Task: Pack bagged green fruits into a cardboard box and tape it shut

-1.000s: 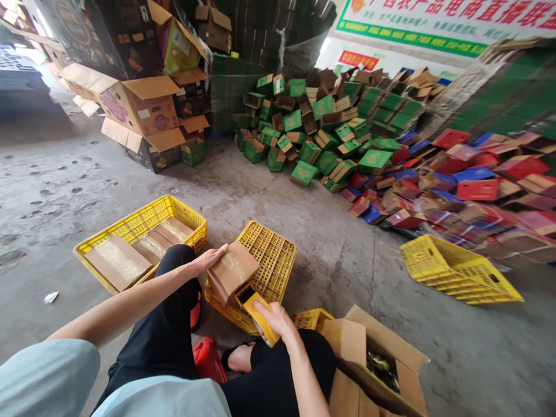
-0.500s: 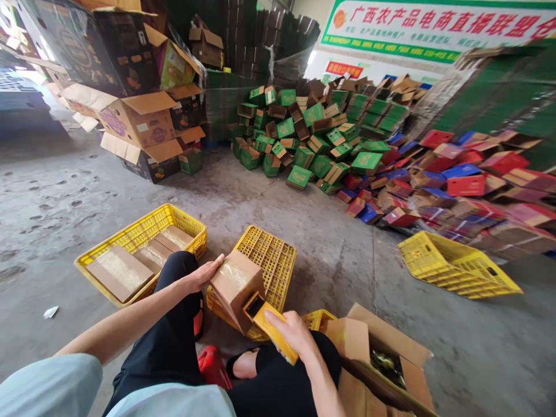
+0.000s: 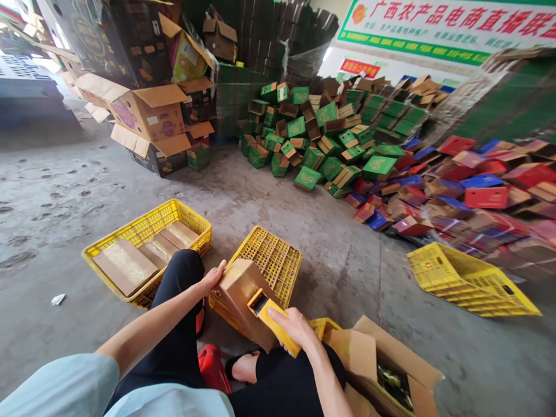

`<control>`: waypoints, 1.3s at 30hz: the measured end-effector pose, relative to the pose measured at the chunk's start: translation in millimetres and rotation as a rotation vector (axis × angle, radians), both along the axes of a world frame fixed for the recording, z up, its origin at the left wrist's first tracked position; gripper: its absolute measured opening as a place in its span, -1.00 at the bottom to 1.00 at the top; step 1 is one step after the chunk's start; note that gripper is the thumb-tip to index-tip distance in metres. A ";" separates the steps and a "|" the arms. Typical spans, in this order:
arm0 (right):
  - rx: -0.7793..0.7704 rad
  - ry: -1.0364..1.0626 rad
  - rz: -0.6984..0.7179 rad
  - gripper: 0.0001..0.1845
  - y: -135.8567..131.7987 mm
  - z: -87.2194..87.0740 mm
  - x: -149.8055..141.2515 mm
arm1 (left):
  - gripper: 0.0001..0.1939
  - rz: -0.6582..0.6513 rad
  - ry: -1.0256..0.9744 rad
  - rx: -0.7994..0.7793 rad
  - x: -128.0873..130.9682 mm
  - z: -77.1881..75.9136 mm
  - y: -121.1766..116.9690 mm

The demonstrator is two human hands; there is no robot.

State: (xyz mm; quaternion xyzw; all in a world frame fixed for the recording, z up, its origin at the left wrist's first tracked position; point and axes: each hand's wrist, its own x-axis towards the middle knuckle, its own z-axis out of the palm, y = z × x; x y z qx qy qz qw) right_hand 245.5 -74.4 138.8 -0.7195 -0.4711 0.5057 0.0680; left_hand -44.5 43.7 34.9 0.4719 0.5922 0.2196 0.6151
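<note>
A cardboard box (image 3: 237, 285) with clear tape on it stands tilted on an upturned yellow crate (image 3: 278, 255) in front of my knees. My left hand (image 3: 212, 278) grips its upper left edge, with part of the fingers hidden. My right hand (image 3: 297, 329) is wrapped round a yellow tape dispenser (image 3: 278, 325). The dispenser's dark head lies against the side of the box nearest me. To the left, a yellow crate (image 3: 201, 243) holds several taped cardboard boxes (image 3: 125, 266).
An open cardboard box (image 3: 364, 350) with dark, shiny contents stands by my right knee. Another yellow crate (image 3: 460, 284) lies on the floor at right. Green boxes (image 3: 307, 178) and red and blue boxes (image 3: 485, 197) are heaped behind. Large cartons (image 3: 147, 116) are stacked at back left.
The box has tipped, so more of its right side faces me. My right hand has brought the tape dispenser slightly right, still against the box. The whole view has shifted a little.
</note>
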 end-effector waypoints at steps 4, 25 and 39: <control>-0.012 0.040 0.034 -0.57 11.0 -6.3 -5.0 | -0.07 0.048 0.121 0.207 -7.5 17.8 13.4; -0.137 0.101 0.076 -0.47 72.9 -40.9 -69.1 | 0.20 -0.950 0.287 0.710 -29.0 -54.0 10.2; -0.152 0.117 0.124 -0.50 48.1 -35.5 -35.8 | 0.28 -0.920 0.337 0.733 -27.7 -53.7 2.8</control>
